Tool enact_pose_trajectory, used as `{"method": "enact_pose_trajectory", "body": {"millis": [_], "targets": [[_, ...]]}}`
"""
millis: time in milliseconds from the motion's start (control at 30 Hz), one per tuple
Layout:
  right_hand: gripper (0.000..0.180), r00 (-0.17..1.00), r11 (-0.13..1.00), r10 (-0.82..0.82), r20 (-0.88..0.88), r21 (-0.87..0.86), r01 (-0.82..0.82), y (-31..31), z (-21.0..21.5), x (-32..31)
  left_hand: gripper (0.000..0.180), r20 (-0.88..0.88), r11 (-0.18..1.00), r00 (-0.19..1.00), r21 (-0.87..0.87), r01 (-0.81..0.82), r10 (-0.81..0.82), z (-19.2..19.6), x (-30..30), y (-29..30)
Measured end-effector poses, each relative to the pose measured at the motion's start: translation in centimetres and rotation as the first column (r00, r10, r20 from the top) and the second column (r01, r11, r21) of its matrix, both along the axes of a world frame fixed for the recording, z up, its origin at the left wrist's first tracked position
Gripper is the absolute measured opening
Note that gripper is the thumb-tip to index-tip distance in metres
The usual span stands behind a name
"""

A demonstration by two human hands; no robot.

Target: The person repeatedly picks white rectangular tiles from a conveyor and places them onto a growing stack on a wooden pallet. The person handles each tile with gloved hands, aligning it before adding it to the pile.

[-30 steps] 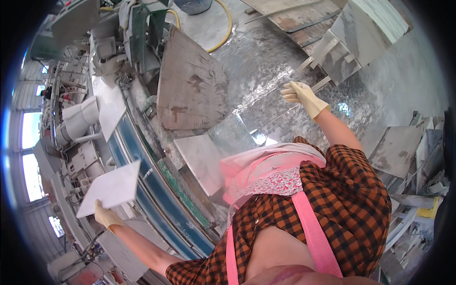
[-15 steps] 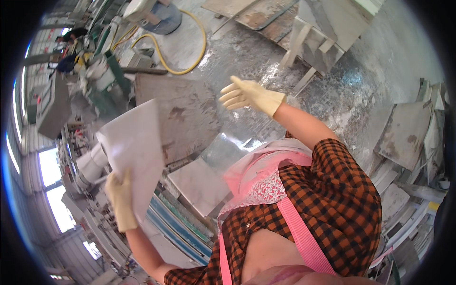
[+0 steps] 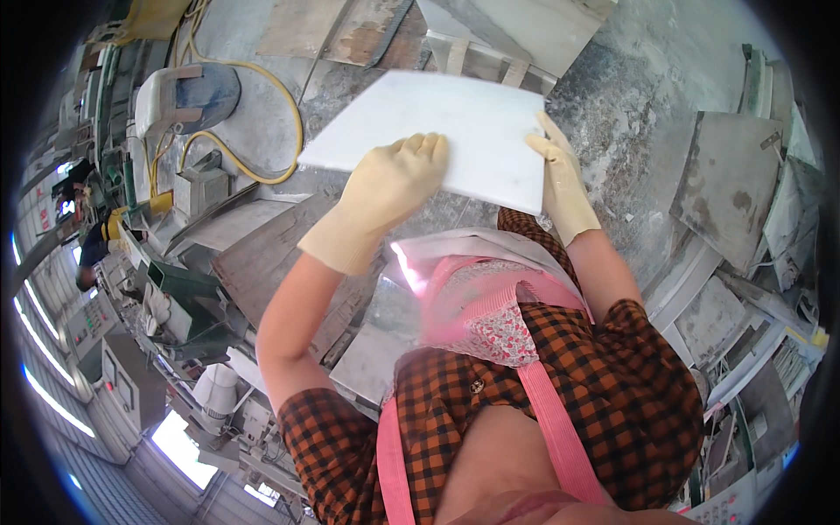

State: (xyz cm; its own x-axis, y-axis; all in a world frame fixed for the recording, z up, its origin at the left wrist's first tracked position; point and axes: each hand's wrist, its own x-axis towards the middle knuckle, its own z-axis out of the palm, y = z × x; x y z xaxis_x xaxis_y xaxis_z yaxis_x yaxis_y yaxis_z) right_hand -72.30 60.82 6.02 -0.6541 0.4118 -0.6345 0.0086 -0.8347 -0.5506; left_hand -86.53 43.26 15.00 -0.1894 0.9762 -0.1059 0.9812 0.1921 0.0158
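A thin, flat white slab (image 3: 472, 114), probably stone, with one slanted end at the left, is held up in front of my body. My left hand (image 3: 385, 197), in a cream glove, is closed at its near edge, knuckles up and fingertips hidden. At the slab's right end, my right hand (image 3: 564, 179), gloved alike, grips the edge; its fingers show partly along that side. The slab's underside is out of sight.
A yellow hose (image 3: 293, 131) curls over the wet floor beside a blue-grey tub (image 3: 214, 96). Stained boards (image 3: 289, 26) lie at the far side. A leaning panel (image 3: 731, 184) and scrap pieces stand right. Machines, including a green one (image 3: 184, 302), and another person (image 3: 92, 254) are left.
The slab has swung from my left side to in front of me and now lies flatter. My right hand, free before, has taken its right end; my left hand has shifted right with it.
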Motion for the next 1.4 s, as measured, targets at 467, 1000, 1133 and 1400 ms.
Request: {"method": "enact_pose_trajectory", "body": {"millis": [467, 1000, 1133, 1400], "targets": [[0.046, 0.99, 0.988, -0.123, -0.063, -0.098, 0.116, 7.1, -6.8, -3.4, 0.01, -0.05, 0.957, 0.974, 0.179, 0.227, -0.222, -5.1, -7.2, 9.7], [0.039, 0.964, 0.938, -0.264, -0.015, -0.237, 0.253, 9.8, -8.2, -6.0, 0.038, -0.084, 0.977, 0.988, 0.157, 0.145, -0.133, -1.1, -10.1, 14.2], [0.035, 0.984, 0.98, -0.143, -0.106, 0.124, 0.156, 11.9, -8.8, -7.6, 0.048, 0.079, 0.887, 0.989, 0.439, -0.147, 0.124, 0.2, -11.7, 13.8], [0.065, 0.841, 0.761, -0.525, -0.132, -0.515, 0.394, 15.4, -8.6, -10.1, 0.046, 0.416, 0.441, 0.5, 0.234, -0.866, 0.76, -9.6, -6.5, -11.4]]}}
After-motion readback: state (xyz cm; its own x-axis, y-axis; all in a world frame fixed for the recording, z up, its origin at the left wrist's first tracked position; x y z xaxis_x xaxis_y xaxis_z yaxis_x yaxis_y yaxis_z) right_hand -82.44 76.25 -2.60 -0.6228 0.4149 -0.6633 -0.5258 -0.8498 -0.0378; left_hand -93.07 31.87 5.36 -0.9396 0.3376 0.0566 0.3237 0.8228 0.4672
